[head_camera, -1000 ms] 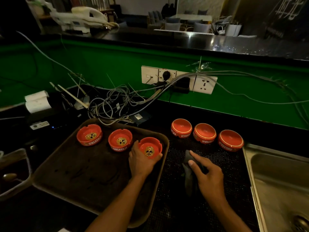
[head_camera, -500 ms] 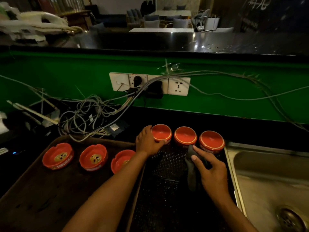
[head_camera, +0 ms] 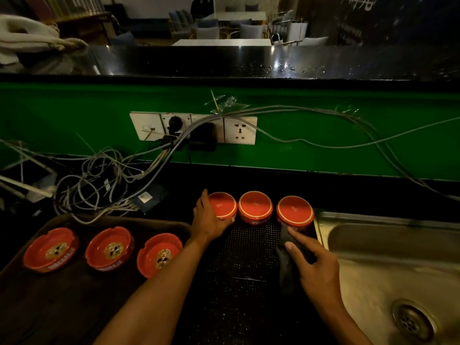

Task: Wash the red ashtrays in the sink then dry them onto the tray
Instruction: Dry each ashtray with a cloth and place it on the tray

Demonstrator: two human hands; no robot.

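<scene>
The left hand [head_camera: 207,220] has left the tray [head_camera: 74,295] and crossed to the mat [head_camera: 249,252], where it now curls round the leftmost of three upturned ashtrays [head_camera: 222,204]. A second ago it was setting the third ashtray [head_camera: 159,255] down on the tray; that one now stands free, right way up, beside two others [head_camera: 51,249] [head_camera: 108,247] in a row. The view has also swung right, so the sink [head_camera: 388,247] and its drain [head_camera: 413,321] show more fully.

The right hand [head_camera: 315,265] has barely shifted. It holds a dark cloth [head_camera: 286,260] against the mat, thumb and fingers loosely bent over it, just in front of the rightmost upturned ashtray [head_camera: 295,211]. The middle one [head_camera: 255,206] sits untouched between its neighbours.

So three ashtrays look dried and placed, and three wait upside down on the mat beside the sink, apparently washed and draining. The left hand's grip suggests the fourth is about to be lifted, likely brought to the cloth for wiping, then set on the tray to the right of the row. The glazed ashtray may be wet and slippery, so the grip wants to be firm. Loose cables [head_camera: 104,180] lie behind the tray, clear of the work.
</scene>
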